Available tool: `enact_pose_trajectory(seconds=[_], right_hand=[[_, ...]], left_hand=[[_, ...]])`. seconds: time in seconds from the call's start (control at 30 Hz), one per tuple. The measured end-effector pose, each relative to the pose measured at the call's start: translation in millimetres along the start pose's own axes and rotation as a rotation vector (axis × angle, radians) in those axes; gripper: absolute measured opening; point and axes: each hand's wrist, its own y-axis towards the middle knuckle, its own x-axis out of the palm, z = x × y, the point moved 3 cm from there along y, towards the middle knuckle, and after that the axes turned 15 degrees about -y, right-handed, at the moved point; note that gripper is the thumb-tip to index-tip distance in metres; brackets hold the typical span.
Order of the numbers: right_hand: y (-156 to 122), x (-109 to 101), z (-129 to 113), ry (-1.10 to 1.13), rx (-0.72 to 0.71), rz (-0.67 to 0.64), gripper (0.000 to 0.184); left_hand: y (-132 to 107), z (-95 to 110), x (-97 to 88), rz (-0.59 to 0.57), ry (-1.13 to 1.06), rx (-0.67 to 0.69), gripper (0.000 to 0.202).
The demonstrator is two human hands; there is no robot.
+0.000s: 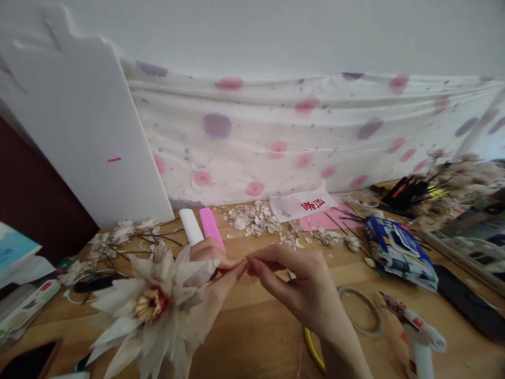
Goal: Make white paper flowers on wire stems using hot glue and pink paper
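A large flower with pale, papery petals and a yellow-red centre (153,305) faces me at the lower left. My left hand (216,276) is closed behind its petals and appears to hold it by the stem, which is hidden. Thumb and forefinger of my right hand (303,281) are pinched together at my left fingertips, above the table. Whatever thin thing lies between them is too small to make out. Right of my right hand, a tape roll (379,318) lies flat near a white glue gun (420,329).
Loose pale petals (254,218) are heaped at the back, beside a pink roll (212,227) and a white roll (191,226). A blue packet (398,250) and a dark flat object (469,300) lie right. Dried flowers (124,231) lie left, before a white board (94,131).
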Motion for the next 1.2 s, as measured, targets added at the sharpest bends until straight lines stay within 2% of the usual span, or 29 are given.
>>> enact_pose_trajectory(seconds=[0.13, 0.23, 0.4, 0.5, 0.57, 0.63, 0.7, 0.73, 0.8, 0.97, 1.1, 1.2], right_hand=[[-1, 1, 2, -0.016, -0.004, -0.009, 0.015], [-1, 5, 7, 0.047, 0.086, -0.010, 0.014], [2, 7, 14, 0.163, 0.224, 0.030, 0.012], [4, 1, 15, 0.090, 0.223, 0.056, 0.021], [4, -4, 17, -0.026, 0.211, 0.080, 0.031], [5, -7, 21, -0.149, 0.205, 0.108, 0.040], [6, -8, 26, -0.225, 0.202, 0.126, 0.047], [6, -8, 27, -0.240, 0.196, 0.127, 0.052], [6, -7, 28, -0.229, 0.175, 0.105, 0.058], [5, -4, 23, -0.131, 0.166, -0.028, 0.062], [3, 1, 24, -0.024, 0.216, -0.163, 0.065], [3, 4, 24, 0.012, 0.227, -0.222, 0.068]], left_hand=[[-1, 1, -0.2, 0.025, 0.001, 0.016, 0.027], [-1, 2, -0.2, -0.009, 0.026, 0.039, 0.023], [1, -5, 0.8, -0.010, 0.055, -0.012, 0.026], [1, -12, 1.1, 0.041, 0.008, -0.051, 0.028], [1, -18, 1.4, 0.020, 0.002, -0.145, 0.030], [2, -22, 2.7, -0.076, -0.002, -0.283, 0.028], [2, -26, 3.9, -0.161, -0.030, -0.422, 0.036], [2, -27, 4.2, -0.167, -0.076, -0.475, 0.042], [2, -29, 5.7, -0.128, -0.216, -0.536, 0.048], [2, -26, 14.8, -0.053, -0.521, -0.526, 0.036], [0, -21, 20.4, -0.086, -0.577, -0.524, 0.021], [1, -21, 19.7, -0.107, -0.567, -0.472, 0.012]])
